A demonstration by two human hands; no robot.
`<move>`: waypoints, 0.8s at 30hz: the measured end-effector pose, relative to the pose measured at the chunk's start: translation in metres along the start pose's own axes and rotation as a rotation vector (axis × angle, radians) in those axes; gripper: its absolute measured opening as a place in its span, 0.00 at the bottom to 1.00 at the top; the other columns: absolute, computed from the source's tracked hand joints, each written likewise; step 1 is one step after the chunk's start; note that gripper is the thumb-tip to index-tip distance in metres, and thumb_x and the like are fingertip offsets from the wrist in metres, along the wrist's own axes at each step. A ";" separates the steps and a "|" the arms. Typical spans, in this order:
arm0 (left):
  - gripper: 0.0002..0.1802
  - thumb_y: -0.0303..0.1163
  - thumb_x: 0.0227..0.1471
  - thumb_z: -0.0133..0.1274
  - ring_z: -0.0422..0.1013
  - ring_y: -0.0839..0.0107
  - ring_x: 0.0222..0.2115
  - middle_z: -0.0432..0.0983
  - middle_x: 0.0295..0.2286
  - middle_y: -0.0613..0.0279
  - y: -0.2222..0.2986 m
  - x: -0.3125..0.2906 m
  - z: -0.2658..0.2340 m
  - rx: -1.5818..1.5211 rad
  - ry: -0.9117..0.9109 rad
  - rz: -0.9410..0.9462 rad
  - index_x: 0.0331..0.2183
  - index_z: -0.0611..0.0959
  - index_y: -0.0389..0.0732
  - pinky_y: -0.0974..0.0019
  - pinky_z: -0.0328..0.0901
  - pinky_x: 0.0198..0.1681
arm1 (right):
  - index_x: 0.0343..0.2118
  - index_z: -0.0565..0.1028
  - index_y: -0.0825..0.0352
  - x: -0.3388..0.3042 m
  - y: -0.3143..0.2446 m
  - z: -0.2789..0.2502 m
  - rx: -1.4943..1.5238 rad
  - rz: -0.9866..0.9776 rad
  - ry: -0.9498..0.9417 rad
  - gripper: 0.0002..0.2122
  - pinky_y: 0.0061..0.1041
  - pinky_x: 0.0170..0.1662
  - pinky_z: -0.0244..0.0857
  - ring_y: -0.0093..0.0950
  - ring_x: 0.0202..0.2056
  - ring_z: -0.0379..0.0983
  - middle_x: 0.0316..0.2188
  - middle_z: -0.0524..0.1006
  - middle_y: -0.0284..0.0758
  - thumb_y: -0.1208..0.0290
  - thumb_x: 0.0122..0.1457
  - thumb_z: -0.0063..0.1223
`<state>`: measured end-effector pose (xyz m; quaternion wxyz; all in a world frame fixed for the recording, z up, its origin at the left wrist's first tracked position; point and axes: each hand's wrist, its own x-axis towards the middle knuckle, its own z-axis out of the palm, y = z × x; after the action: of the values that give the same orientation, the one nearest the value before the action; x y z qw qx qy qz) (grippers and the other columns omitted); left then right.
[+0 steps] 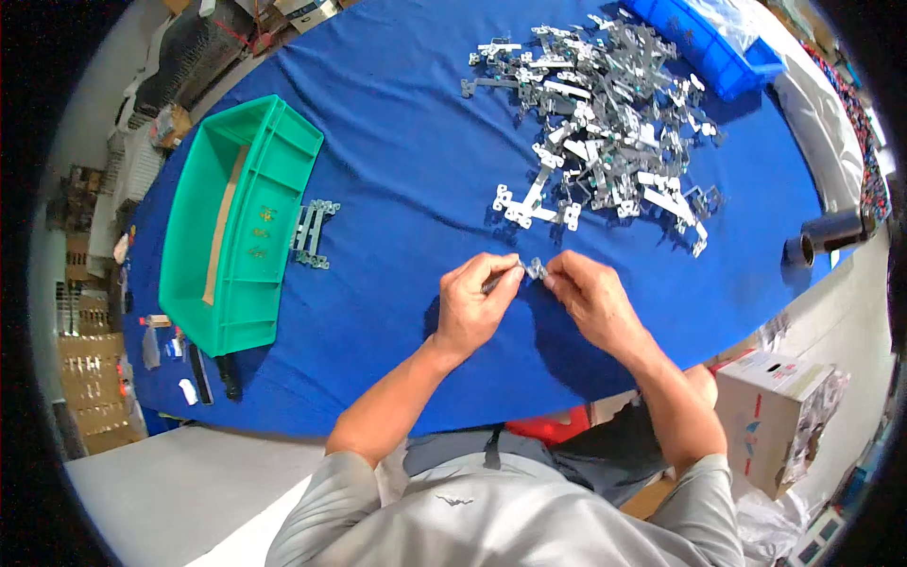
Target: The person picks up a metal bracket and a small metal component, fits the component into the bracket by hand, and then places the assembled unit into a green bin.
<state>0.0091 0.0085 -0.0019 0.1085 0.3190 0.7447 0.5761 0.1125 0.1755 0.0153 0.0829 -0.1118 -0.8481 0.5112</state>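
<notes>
In front of my body, above the blue cloth, both hands are raised close together. My right hand (588, 291) pinches a small silvery metal bracket (537, 268) between thumb and fingertips. Closed at the fingertips too, my left hand (475, 300) has something dark and thin showing under its curled fingers; its kind is hidden. Past the hands lies a big heap of flat metal brackets (605, 113) with holed ends. A few brackets (529, 203) sit loose at the heap's near edge. Off to the left, several more brackets (314, 233) lie side by side against the green bin.
The green plastic bin (300, 151) has small brass-coloured bits in a side compartment. At the far right stands a blue crate (704, 42) with clear plastic. A dark cylinder (831, 234) lies at the right edge. A cardboard box (770, 416) is on the floor.
</notes>
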 end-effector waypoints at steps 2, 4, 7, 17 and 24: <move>0.06 0.24 0.55 0.60 0.70 0.84 0.24 0.79 0.26 0.68 -0.010 0.001 -0.003 -0.020 0.031 0.045 0.36 0.84 0.34 0.76 0.65 0.26 | 0.34 0.72 0.71 0.004 -0.002 0.005 0.025 -0.022 0.008 0.05 0.38 0.32 0.65 0.45 0.29 0.73 0.26 0.74 0.47 0.75 0.59 0.55; 0.06 0.24 0.56 0.59 0.68 0.85 0.22 0.78 0.25 0.69 -0.013 0.001 -0.002 -0.030 0.025 0.011 0.37 0.84 0.34 0.77 0.63 0.24 | 0.34 0.71 0.71 0.004 0.003 0.005 0.012 -0.064 0.025 0.06 0.41 0.34 0.66 0.48 0.31 0.74 0.27 0.75 0.48 0.74 0.60 0.54; 0.05 0.25 0.57 0.58 0.64 0.87 0.18 0.75 0.23 0.71 -0.018 0.004 0.001 -0.117 0.044 -0.077 0.38 0.84 0.37 0.78 0.58 0.19 | 0.36 0.73 0.72 0.011 0.018 0.012 0.032 -0.125 0.050 0.07 0.38 0.34 0.67 0.42 0.30 0.76 0.27 0.77 0.47 0.73 0.61 0.54; 0.06 0.28 0.58 0.58 0.64 0.85 0.15 0.75 0.22 0.68 -0.011 0.010 0.007 -0.102 0.042 -0.059 0.36 0.83 0.35 0.77 0.58 0.16 | 0.32 0.76 0.71 0.013 0.024 0.013 0.018 -0.136 0.099 0.09 0.44 0.39 0.70 0.49 0.36 0.78 0.30 0.80 0.50 0.69 0.54 0.58; 0.05 0.26 0.57 0.58 0.65 0.85 0.16 0.77 0.24 0.68 -0.014 0.003 0.002 -0.144 0.059 -0.072 0.37 0.84 0.35 0.78 0.59 0.17 | 0.37 0.75 0.71 0.010 0.020 0.015 0.076 -0.119 0.121 0.11 0.42 0.40 0.71 0.47 0.36 0.78 0.31 0.80 0.49 0.68 0.55 0.57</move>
<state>0.0025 0.0101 -0.0145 0.1300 0.2664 0.7150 0.6332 0.1012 0.1744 -0.0095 0.1683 -0.0885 -0.8268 0.5295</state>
